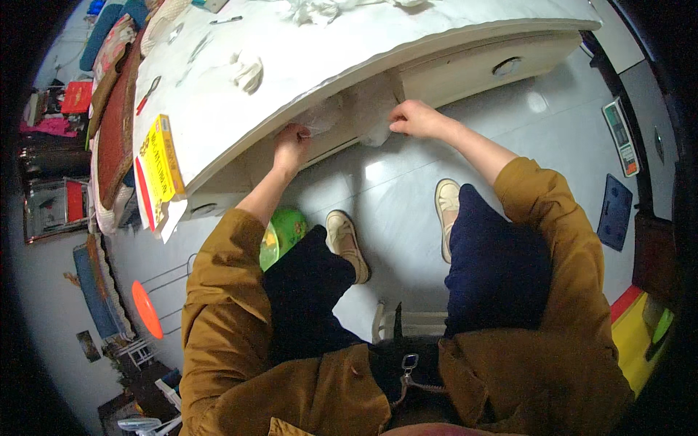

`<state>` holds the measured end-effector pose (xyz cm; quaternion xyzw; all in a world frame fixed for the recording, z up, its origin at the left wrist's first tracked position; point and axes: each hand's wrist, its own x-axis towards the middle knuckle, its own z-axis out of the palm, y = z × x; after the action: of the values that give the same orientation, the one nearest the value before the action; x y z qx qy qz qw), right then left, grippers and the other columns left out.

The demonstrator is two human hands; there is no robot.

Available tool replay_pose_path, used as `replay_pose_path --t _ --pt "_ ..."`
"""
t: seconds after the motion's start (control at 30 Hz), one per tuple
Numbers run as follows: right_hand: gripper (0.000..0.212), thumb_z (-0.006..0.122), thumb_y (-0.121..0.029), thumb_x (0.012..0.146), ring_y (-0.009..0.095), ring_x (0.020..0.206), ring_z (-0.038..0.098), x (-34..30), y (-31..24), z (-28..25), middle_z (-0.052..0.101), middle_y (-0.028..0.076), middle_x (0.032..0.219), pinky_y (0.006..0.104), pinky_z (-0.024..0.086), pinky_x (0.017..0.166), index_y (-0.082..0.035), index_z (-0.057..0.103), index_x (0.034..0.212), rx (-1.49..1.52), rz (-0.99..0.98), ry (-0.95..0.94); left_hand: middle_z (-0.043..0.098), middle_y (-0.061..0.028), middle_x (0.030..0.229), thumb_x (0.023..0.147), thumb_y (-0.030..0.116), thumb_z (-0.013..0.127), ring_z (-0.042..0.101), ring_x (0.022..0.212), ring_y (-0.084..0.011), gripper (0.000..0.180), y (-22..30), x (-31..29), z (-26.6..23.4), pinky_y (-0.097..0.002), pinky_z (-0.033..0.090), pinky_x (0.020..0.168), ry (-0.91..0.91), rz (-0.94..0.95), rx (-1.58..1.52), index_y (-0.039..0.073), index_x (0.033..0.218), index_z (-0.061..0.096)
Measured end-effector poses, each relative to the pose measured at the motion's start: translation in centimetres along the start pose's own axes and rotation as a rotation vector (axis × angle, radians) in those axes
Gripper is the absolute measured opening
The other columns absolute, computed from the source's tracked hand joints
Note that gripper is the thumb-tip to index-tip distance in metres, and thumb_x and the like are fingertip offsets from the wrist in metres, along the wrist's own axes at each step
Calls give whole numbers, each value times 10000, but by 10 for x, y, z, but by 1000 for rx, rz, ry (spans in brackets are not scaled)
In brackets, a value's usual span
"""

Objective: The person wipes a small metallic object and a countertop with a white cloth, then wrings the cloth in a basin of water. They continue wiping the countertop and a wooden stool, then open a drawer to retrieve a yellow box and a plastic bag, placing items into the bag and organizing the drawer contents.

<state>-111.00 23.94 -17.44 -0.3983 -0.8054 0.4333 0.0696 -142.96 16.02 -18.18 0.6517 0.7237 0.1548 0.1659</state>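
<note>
A crumpled, see-through plastic bag hangs at the open space beneath the white tabletop's front edge. My right hand is closed in a pinch on its right side. To the left, my left hand has its fingers pressed together at another part of the clear plastic, just below the table edge. Part of the plastic is in shadow under the tabletop, so I cannot tell whether it is one piece or two.
On the white table lie a yellow box, a red-handled tool, crumpled white plastic and a pen. A drawer is at the right. A green bin stands by my left foot, an orange stool farther left.
</note>
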Motion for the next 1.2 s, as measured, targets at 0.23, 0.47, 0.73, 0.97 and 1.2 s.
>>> replay_pose_path --t 0.23,0.47,0.73,0.97,1.2 --pt "622 568 -503 870 143 623 642 -27 -34 50 641 111 858 270 564 518 73 561 1107 597 290 -327 659 -74 757 754 23 679 628 690 -125 90 43 -115 -60 -268 503 662 107 -17 -199 -1 822 625" --pt "882 614 -577 791 468 941 595 -45 -104 76 323 374 1315 436 587 613 95 356 1301 1016 464 -367 627 -75 767 719 -50 663 626 698 -150 98 85 -177 -68 -269 501 658 125 140 -332 6 787 621" --pt "187 528 12 774 266 713 684 -72 -147 76 660 163 844 337 581 561 42 634 925 737 272 -291 645 -77 877 754 -48 647 647 852 -188 127 112 -205 -91 -293 521 762 -163 353 -385 3 868 626" --pt "205 504 -23 774 191 710 654 -151 -191 -2 664 133 799 308 558 622 65 642 897 258 54 -260 649 -75 953 830 130 657 628 863 -121 251 123 -206 -154 -235 503 729 -91 -145 -762 15 1037 574" --pt "228 538 -44 694 397 821 611 -200 -235 -41 622 248 828 446 471 759 24 632 891 -255 -262 58 582 -243 1115 685 431 727 578 1041 -319 833 185 -202 -160 -387 456 890 -49 64 -261 5 1326 409"
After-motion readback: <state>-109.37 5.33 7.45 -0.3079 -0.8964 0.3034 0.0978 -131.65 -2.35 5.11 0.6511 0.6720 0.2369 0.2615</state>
